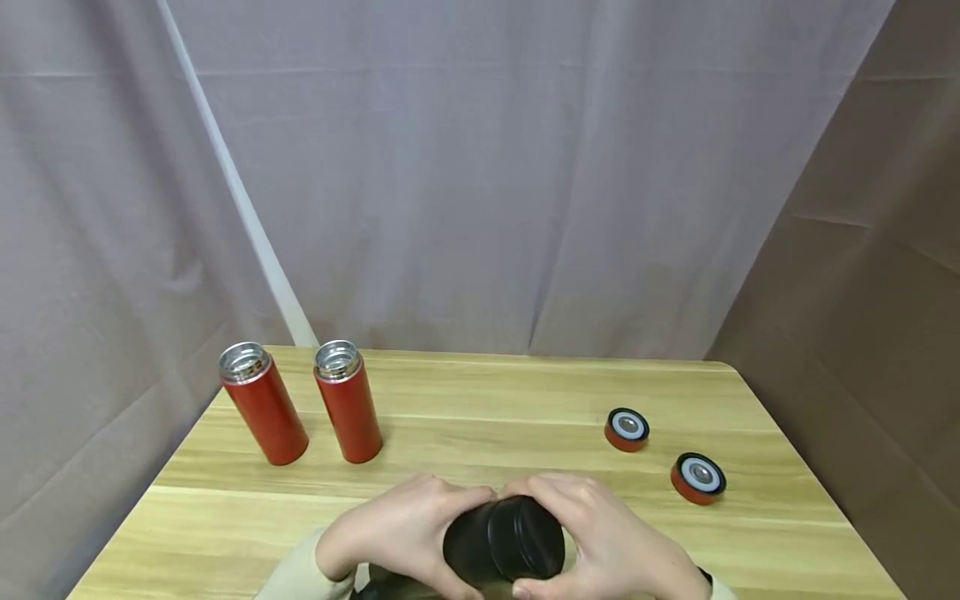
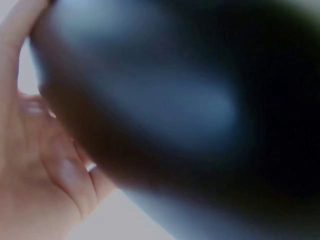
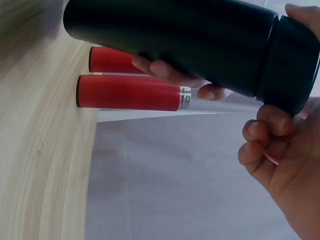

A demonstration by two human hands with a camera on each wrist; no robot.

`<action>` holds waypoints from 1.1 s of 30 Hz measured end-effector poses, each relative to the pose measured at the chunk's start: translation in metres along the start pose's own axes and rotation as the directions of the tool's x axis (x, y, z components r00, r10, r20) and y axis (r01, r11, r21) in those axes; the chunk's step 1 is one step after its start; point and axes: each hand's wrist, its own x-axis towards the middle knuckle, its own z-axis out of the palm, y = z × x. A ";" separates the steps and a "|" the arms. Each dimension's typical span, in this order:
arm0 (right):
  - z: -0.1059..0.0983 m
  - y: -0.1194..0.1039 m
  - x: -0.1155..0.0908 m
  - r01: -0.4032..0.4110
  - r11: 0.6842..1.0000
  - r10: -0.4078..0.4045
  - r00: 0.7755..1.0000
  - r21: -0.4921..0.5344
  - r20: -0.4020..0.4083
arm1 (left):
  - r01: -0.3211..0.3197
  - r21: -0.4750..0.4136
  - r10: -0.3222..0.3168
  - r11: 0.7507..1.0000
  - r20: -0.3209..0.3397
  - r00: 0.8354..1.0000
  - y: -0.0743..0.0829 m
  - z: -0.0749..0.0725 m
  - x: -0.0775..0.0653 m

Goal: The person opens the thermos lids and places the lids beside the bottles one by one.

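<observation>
A black thermos bottle (image 1: 472, 546) is held tilted between both hands at the front of the table, its lid (image 1: 538, 537) on its upper end. My left hand (image 1: 405, 529) grips the bottle's body, fingers and thumb around it. Around the lid, my right hand (image 1: 600, 533) curls its thumb and fingers. In the right wrist view a thin seam runs between the lid (image 3: 290, 65) and the body (image 3: 175, 42). The left wrist view is mostly filled by the blurred dark bottle (image 2: 150, 110), with part of the left hand (image 2: 45, 160) beside it.
Two red thermos bottles without lids, one (image 1: 273, 417) at the far left and another (image 1: 352, 417) beside it, stand upright on the wooden table (image 1: 487, 417). On the right lie two red-and-black lids (image 1: 627, 430), (image 1: 698, 479), inner sides up. Grey curtains (image 1: 450, 167) hang behind.
</observation>
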 end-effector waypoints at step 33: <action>-0.009 -0.003 -0.003 -0.149 0.989 0.145 0.980 0.024 0.139 | 0.147 0.152 -0.139 0.977 -0.061 0.988 -0.006 -0.002 -0.008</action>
